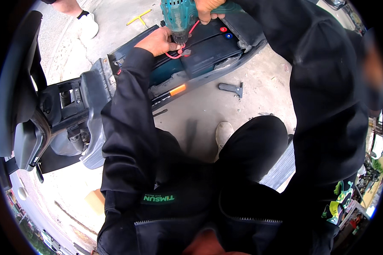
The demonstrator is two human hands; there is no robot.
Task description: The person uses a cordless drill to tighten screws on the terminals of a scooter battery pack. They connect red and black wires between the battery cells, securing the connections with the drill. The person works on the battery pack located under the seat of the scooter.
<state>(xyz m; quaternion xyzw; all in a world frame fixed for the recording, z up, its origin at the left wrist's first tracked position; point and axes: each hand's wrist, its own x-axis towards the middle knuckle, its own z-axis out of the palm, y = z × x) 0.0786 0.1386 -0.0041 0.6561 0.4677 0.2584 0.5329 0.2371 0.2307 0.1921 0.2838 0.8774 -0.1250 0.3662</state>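
Observation:
A teal power drill point(174, 17) points down at a black battery point(210, 46) in the footwell of a scooter. My right hand point(209, 9) grips the drill at the top of the view, partly cut off by the edge. Beside the drill's chuck, my left hand point(155, 41) is closed, thumb and finger pinching at the end of a red cable point(171, 55) by a battery terminal. The drill's tip meets that spot; the exact contact is too small to make out. Red and blue caps point(223, 29) sit on the battery's far right.
A yellow T-handle tool point(138, 17) lies on the ground beyond the scooter. On the near side lies a dark scraper-like tool point(232, 89). Another person's foot in a white shoe point(88, 25) is at the upper left. The scooter's seat and handlebar parts point(17, 85) rise at left.

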